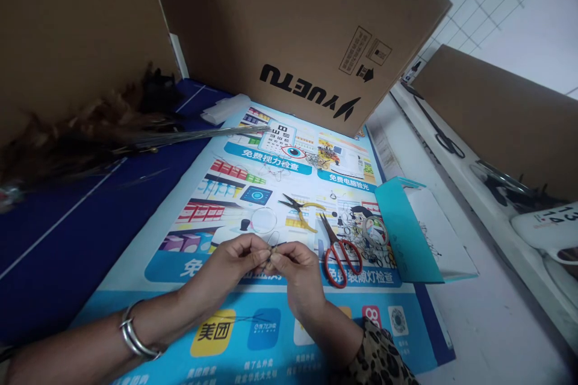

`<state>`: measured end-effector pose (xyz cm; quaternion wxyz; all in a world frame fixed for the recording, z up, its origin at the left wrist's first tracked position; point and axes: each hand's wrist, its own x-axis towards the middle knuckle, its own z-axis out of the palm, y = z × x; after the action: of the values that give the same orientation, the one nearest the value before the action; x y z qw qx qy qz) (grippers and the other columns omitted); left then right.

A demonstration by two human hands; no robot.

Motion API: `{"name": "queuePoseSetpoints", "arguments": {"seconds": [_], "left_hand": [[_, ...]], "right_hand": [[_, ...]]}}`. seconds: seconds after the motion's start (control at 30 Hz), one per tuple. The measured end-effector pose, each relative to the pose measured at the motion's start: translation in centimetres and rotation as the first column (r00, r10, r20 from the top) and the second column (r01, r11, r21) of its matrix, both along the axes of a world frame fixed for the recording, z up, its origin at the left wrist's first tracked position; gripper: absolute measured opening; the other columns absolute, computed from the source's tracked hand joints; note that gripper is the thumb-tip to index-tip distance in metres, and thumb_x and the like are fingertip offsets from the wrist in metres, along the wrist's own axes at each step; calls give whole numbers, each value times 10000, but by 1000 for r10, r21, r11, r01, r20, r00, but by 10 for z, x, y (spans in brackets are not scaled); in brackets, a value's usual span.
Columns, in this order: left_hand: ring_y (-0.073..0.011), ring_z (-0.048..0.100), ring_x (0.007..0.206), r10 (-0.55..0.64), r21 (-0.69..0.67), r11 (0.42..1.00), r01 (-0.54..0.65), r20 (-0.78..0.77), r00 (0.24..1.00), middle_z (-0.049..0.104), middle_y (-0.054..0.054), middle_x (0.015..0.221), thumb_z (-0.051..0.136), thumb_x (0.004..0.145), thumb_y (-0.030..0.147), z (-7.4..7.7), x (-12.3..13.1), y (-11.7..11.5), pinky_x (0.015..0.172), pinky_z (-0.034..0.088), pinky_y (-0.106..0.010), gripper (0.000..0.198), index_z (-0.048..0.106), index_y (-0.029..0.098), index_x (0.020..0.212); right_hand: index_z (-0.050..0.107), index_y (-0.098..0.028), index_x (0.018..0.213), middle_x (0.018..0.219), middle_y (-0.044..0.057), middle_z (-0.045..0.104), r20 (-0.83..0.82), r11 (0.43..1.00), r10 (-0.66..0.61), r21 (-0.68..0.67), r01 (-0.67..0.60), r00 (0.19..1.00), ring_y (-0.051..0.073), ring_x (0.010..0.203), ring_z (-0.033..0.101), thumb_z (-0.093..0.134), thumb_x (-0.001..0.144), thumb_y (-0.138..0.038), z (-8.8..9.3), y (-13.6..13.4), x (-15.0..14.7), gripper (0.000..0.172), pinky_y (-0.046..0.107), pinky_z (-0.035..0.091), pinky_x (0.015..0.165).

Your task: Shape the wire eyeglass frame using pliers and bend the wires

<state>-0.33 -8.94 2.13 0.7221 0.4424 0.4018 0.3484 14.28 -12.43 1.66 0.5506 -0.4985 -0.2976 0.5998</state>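
My left hand (245, 258) and my right hand (295, 267) meet over a printed poster sheet (180, 307), thumbs and forefingers pinched together. Between the fingertips is a small piece of thin bent wire (273, 239), whose narrow loop sticks up; the rest is hidden by the fingers. Just beyond them lie pliers (300, 210) with yellow handles. To the right of my right hand are scissors (338, 255) with red handles. Beside the scissors spreads a tangle of small wire pieces (354, 231), with a clear round roll (376, 231) among them.
An open teal box (409, 234) stands at right. A large cardboard box (289, 24) walls off the back. At left, long thin wires (203, 134) reach over the blue cloth (58, 240) from brown feathery material (90, 126). A white mug (548, 231) sits far right.
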Motion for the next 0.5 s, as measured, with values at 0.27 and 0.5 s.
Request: {"name": "queuePoseSetpoints", "arguments": {"seconds": [0.27, 0.5], "left_hand": [[-164, 550, 649, 31, 23, 999, -31, -34, 999, 631, -1, 646, 681, 811, 389, 4, 3, -3, 632, 430, -274, 254, 618, 174, 690], [-141, 488, 598, 9, 19, 1000, -8, -49, 999, 609, 7, 627, 689, 801, 398, 7, 1, 2, 581, 383, -260, 255, 630, 167, 708]], "right_hand": [[684, -174, 736, 612, -7, 692, -10, 1000, 7, 17, -7, 1000, 143, 560, 624, 813, 689, -299, 3, 1, 0, 186, 286, 516, 626], [678, -171, 759, 636, -7, 689, -10, 999, 47, 5, -47, 999, 143, 579, 639, 814, 707, -292, 3, 1, 4, 189, 286, 530, 638]]}}
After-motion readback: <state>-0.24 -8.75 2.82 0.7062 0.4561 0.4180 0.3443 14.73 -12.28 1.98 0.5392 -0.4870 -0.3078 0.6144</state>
